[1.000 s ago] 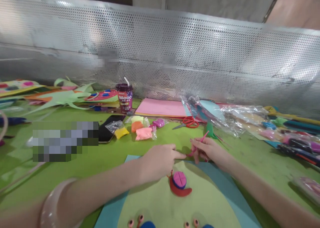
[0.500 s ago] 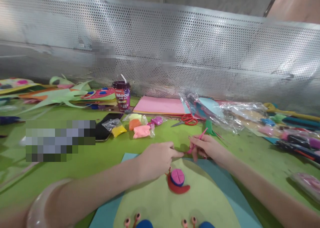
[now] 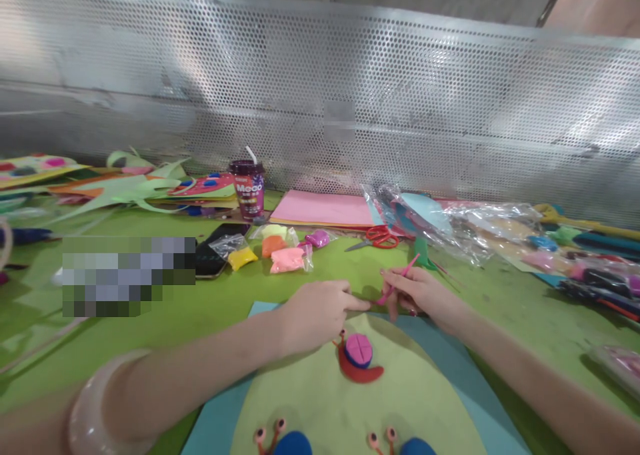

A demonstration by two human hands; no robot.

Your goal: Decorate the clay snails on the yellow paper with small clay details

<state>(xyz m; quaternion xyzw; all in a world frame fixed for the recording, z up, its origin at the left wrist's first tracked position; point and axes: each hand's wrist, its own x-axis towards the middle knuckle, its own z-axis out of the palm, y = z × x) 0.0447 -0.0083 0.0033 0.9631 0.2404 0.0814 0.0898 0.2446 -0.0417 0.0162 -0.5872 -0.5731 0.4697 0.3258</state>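
Note:
My right hand (image 3: 411, 290) pinches a thin pink clay modelling tool (image 3: 411, 266), its tip slanting down to the green tabletop. Beside that tip lies the outstretched index finger of my left hand (image 3: 320, 310); the other fingers are curled, and whatever is beneath them is hidden. Both hands are over the far edge of a pale green rounded sheet (image 3: 415, 382) on blue paper (image 3: 215, 418). On that sheet sits a clay snail with a red body (image 3: 361, 373) and a pink-and-blue shell (image 3: 359, 350). Two blue clay pieces (image 3: 293, 443) with stalked eyes show at the bottom edge.
Bagged clay (image 3: 287, 260), red-handled scissors (image 3: 384, 236) and a phone (image 3: 213, 262) lie beyond my hands. A purple drink cup (image 3: 249, 192) stands by stacked pink paper (image 3: 325, 208). Plastic wrappers (image 3: 480, 225) spread along the right. A perforated metal panel (image 3: 300, 75) closes off the back.
The view has shifted slightly, so most things appear a little further right. My hands keep nearly the same pose, with the pink tool's tip still beside my left index finger.

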